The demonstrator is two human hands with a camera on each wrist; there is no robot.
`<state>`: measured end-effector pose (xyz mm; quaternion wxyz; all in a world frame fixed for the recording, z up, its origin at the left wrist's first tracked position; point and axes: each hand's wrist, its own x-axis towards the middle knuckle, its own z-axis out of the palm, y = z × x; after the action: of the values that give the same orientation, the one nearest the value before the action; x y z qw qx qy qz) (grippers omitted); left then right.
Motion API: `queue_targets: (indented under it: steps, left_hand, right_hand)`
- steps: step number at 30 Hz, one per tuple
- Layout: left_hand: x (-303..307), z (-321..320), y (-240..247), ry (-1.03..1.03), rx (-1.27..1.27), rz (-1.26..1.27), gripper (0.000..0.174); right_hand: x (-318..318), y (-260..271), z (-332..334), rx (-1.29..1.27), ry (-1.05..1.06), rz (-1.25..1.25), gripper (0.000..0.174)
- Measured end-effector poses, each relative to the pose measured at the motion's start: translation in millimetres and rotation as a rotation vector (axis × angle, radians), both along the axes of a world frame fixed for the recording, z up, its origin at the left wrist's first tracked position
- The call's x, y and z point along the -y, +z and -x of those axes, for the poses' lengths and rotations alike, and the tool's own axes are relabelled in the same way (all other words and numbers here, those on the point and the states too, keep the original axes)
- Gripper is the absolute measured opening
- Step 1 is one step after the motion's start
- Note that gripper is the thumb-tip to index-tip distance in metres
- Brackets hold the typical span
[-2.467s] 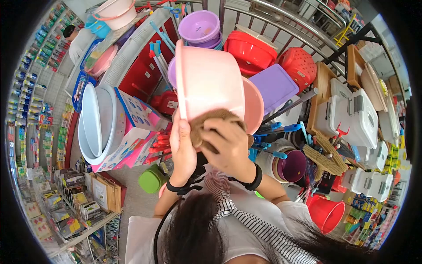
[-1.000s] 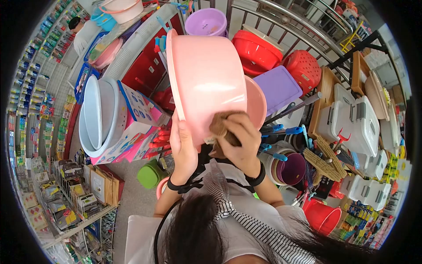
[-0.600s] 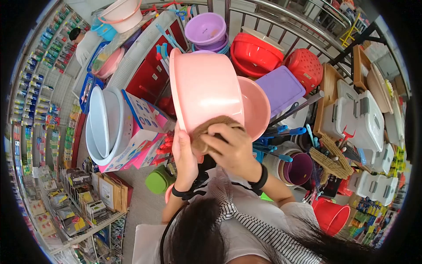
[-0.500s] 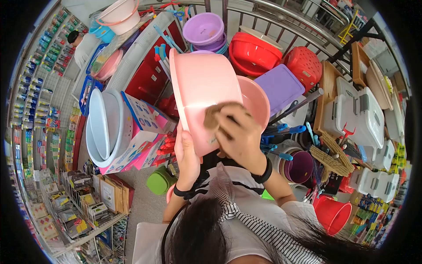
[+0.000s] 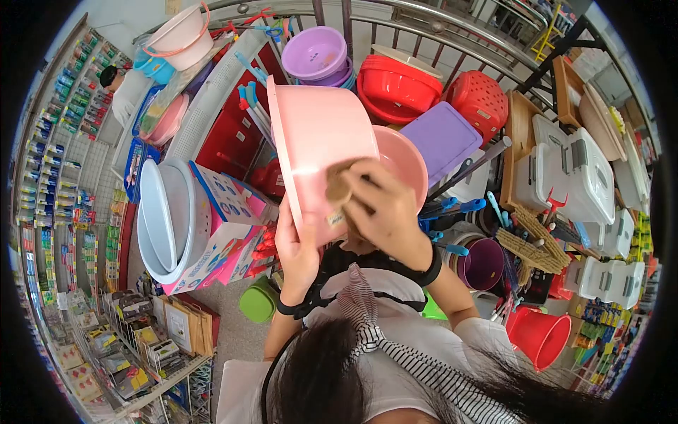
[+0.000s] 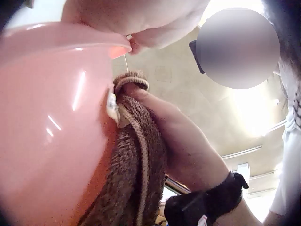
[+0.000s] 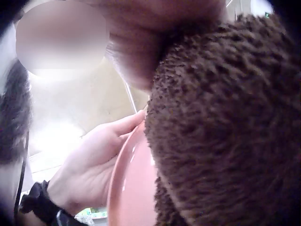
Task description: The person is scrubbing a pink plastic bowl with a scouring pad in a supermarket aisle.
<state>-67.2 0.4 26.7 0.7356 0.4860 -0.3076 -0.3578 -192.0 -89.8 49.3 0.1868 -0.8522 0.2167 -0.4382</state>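
Note:
A pink plastic basin [image 5: 321, 127] is held up on its side in front of the person, its rim toward the left. The left hand [image 5: 297, 249] grips that rim at its lower edge, thumb on the near side. In the right hand [image 5: 385, 208] a brown fluffy cloth [image 5: 339, 185] is bunched, pressed against the basin's outer wall beside a small label [image 5: 335, 218]. The left wrist view shows the cloth [image 6: 134, 155] hanging down with a pale edging. Seen from the right wrist, the cloth [image 7: 225, 117] covers much of the basin [image 7: 136, 181].
Another pink basin [image 5: 402, 159] stands just behind. Red basins [image 5: 395, 88], a purple lid [image 5: 441, 141] and mop handles lie beyond. Pale blue basins [image 5: 157, 219] sit on boxes at left; clear storage boxes [image 5: 565, 169] are stacked at right. A green bin [image 5: 258, 299] stands on the floor.
The right hand has moved the cloth back and forth over the basin's outer wall, now uncovering the label. The left hand keeps its grip on the rim, and the basin has shifted slightly.

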Motion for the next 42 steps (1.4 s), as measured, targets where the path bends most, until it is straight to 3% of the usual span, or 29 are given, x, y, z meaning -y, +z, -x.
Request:
queue_targets:
  steps: [2, 8, 9, 10, 11, 16, 20, 23, 26, 28, 30, 32, 36, 42]
  left_hand:
    - [-1, 1, 8, -0.009, 0.374, -0.080, 0.050]
    - [-7, -7, -8, -0.037, 0.450, -0.177, 0.053]
    - [-9, -8, -9, -0.052, 0.573, -0.184, 0.053]
    - [-10, -9, -10, -0.066, 0.697, -0.189, 0.053]
    - [-10, -9, -10, -0.084, 0.681, -0.200, 0.052]
    - [-13, -12, -6, -0.076, 0.787, -0.165, 0.051]
    - [-15, -9, -8, -0.119, 0.795, -0.128, 0.047]
    - [-19, -12, -11, -0.129, 0.730, -0.193, 0.046]
    - [-15, -16, -6, -0.117, 0.749, -0.108, 0.046]
    - [-17, -16, -8, -0.102, 0.813, -0.108, 0.045]
    - [-20, -15, -10, -0.120, 0.772, -0.125, 0.042]
    - [-23, -20, -10, -0.156, 0.820, -0.092, 0.040]
    - [-27, -27, -25, -0.296, 0.914, -0.039, 0.038]
    - [-29, -14, -25, -0.196, 0.977, 0.000, 0.044]
  right_hand:
    - [14, 6, 1, 0.093, -0.127, -0.134, 0.024]
    - [48, 17, 8, 0.052, -0.075, -0.413, 0.024]
    - [47, 17, 6, 0.053, -0.079, -0.414, 0.024]
    - [45, 17, 3, 0.030, -0.098, -0.212, 0.024]
    - [43, 17, 1, 0.005, -0.113, -0.010, 0.025]
    - [32, 15, 10, 0.067, 0.154, -0.120, 0.022]
    - [50, 20, 13, 0.169, -0.122, -0.429, 0.017]
    - [37, 10, 17, 0.081, -0.027, -0.173, 0.027]
    - [17, 14, 17, 0.066, 0.159, -0.194, 0.020]
    - [26, 25, 26, 0.062, 0.050, -0.264, 0.018]
    - [44, 42, 35, 0.173, -0.146, -0.146, 0.016]
    - [55, 52, 43, 0.249, -0.222, -0.226, 0.025]
    - [62, 63, 44, 0.209, -0.135, -0.211, 0.027]
    - [42, 48, 47, 0.068, -0.052, -0.115, 0.028]
